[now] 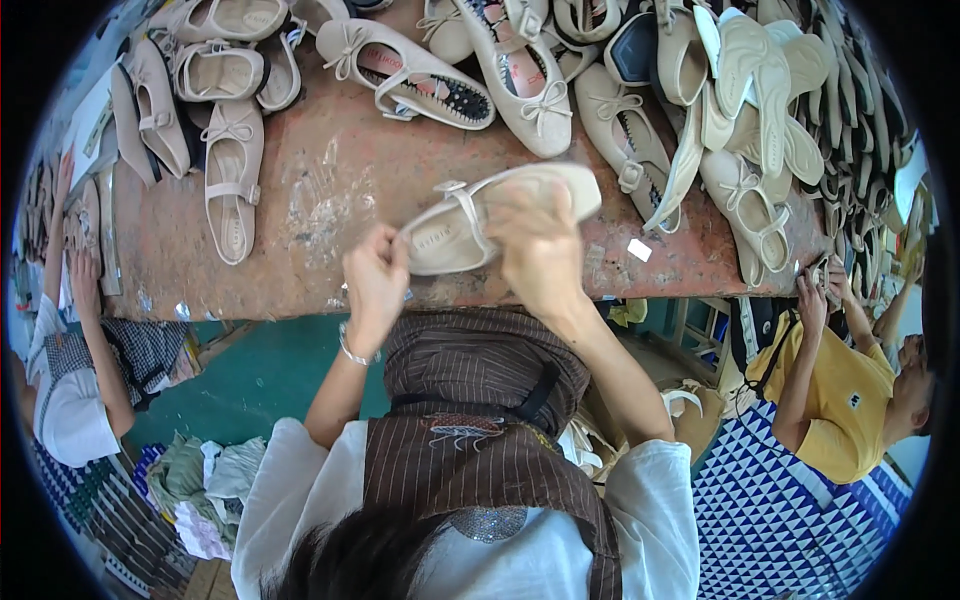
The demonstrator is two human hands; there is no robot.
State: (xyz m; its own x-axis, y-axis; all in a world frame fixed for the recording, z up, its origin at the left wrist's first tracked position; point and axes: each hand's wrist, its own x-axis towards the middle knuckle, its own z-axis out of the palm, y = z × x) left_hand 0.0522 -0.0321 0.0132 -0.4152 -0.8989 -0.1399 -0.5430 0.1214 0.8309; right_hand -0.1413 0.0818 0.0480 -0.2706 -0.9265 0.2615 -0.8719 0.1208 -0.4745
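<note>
A beige strapped flat shoe (437,246) is held over the front of the worktable, heel to the left and toe to the right. My left hand (376,283) pinches its heel edge. My right hand (541,250), smeared by motion, is closed over the front part of the shoe, to the right of the strap. A pale insole-like surface (530,184) shows there; blur hides whether it is a separate piece. Just beyond lie a shoe with a bow and patterned lining (410,80) and another bowed shoe (525,90).
Several finished-looking beige shoes (234,180) lie at the left of the worktable (310,200). Loose pale insoles (770,90) are heaped at the right, beside stacked dark-edged shoe parts (860,110). A person in yellow (850,400) works at the right, another person (85,400) at the left.
</note>
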